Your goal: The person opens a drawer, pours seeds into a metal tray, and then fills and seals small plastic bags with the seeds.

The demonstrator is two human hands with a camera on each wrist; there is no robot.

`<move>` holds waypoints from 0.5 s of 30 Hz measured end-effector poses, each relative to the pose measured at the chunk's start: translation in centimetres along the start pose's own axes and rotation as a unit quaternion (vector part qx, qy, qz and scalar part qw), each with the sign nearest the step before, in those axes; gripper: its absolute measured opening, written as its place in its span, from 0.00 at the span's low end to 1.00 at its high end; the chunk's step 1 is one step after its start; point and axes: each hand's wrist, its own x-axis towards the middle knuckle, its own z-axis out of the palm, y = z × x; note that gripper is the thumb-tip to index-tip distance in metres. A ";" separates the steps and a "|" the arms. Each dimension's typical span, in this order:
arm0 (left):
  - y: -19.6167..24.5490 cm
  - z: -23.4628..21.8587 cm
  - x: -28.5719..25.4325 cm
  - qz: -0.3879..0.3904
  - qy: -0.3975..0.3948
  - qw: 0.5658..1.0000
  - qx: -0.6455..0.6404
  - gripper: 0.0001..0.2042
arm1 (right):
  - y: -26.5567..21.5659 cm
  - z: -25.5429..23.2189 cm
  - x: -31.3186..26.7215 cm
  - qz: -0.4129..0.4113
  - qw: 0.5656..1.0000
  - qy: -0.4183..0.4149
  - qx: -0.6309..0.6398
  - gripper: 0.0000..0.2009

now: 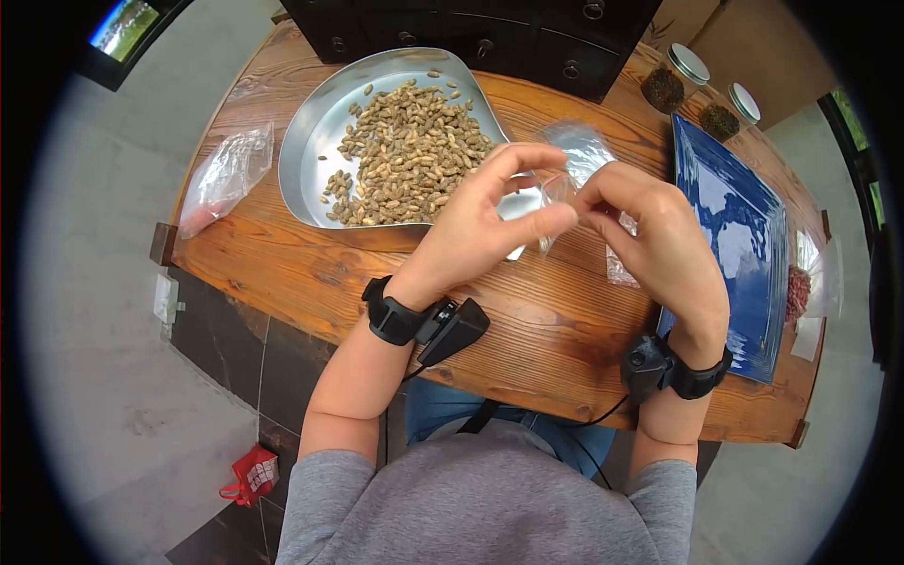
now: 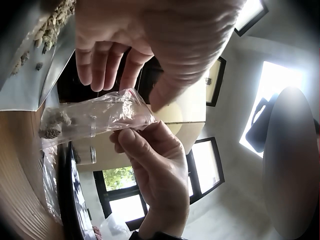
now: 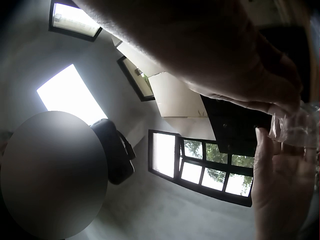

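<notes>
We are finding a strip of bare wood running along the table's (image 1: 551, 348) near edge, passable between the forearms (image 1: 350, 381). Beyond it, the left hand (image 1: 480, 221) and right hand (image 1: 667, 235) are crowding the gap from tray (image 1: 309, 184) to plate (image 1: 753, 311), a small bag (image 2: 102, 110) hanging between them. The tray's raised wall is barring low paths leftward; the cabinet (image 1: 452, 42) is closing off the back.

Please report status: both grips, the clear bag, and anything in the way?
Right grip pinches clear bag at one end. Left grip beside it, contact unclear. Possible obstacle, left side: metal tray.
</notes>
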 end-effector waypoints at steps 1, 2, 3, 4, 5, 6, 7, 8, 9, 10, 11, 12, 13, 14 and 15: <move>0.0 0.3 0.0 -0.001 0.001 1.000 0.002 0.20 | -0.2 0.0 0.1 -0.001 1.000 0.000 0.002 0.04; 0.0 0.6 -0.1 0.017 -0.007 1.000 -0.004 0.23 | -0.3 -0.1 0.1 0.009 1.000 0.003 0.021 0.04; 0.0 0.8 -0.2 0.035 -0.015 0.999 -0.011 0.27 | -0.5 -0.1 0.1 0.020 0.999 0.005 0.040 0.04; 0.0 0.7 -0.2 0.034 -0.015 0.999 -0.009 0.27 | -0.5 -0.1 0.2 0.019 0.999 0.005 0.041 0.04; 0.1 0.6 -0.2 0.001 -0.028 0.999 -0.024 0.26 | -0.5 -0.2 0.2 0.015 0.999 -0.003 0.047 0.05; 0.3 0.5 -0.2 -0.031 -0.042 0.998 -0.040 0.26 | -0.5 -0.2 0.2 0.012 0.999 -0.012 0.052 0.06; 0.4 0.7 -0.2 -0.052 -0.016 0.996 -0.067 0.23 | -0.6 0.0 0.3 0.012 0.998 -0.011 0.053 0.06; 0.4 0.5 -0.2 -0.053 -0.017 0.996 -0.066 0.23 | -0.7 0.4 0.4 0.017 0.994 0.033 0.102 0.07; 0.4 0.3 0.0 -0.061 0.008 0.995 -0.078 0.20 | -0.7 0.7 0.5 0.021 0.985 0.078 0.151 0.09; 0.5 0.0 0.0 -0.068 0.033 0.993 -0.090 0.18 | -0.4 0.8 0.5 0.022 0.985 0.080 0.151 0.09; 0.6 -0.1 0.0 -0.069 0.030 0.993 -0.089 0.18 | 0.0 0.8 0.5 0.053 0.985 0.082 0.139 0.10; 0.7 -0.3 0.0 -0.057 0.067 0.990 -0.108 0.17 | 0.4 0.9 0.5 0.083 0.985 0.086 0.127 0.12; 0.9 -0.5 0.1 -0.044 0.103 0.985 -0.128 0.15 | 0.9 1.1 0.4 0.078 0.992 0.044 0.091 0.14; 1.1 -0.7 0.2 -0.030 0.139 0.979 -0.147 0.13 | 0.8 1.4 0.5 0.115 0.991 -0.046 0.056 0.15; 1.4 -1.1 0.2 -0.027 0.143 0.977 -0.154 0.13 | 0.8 2.2 0.6 0.116 0.989 -0.077 0.057 0.15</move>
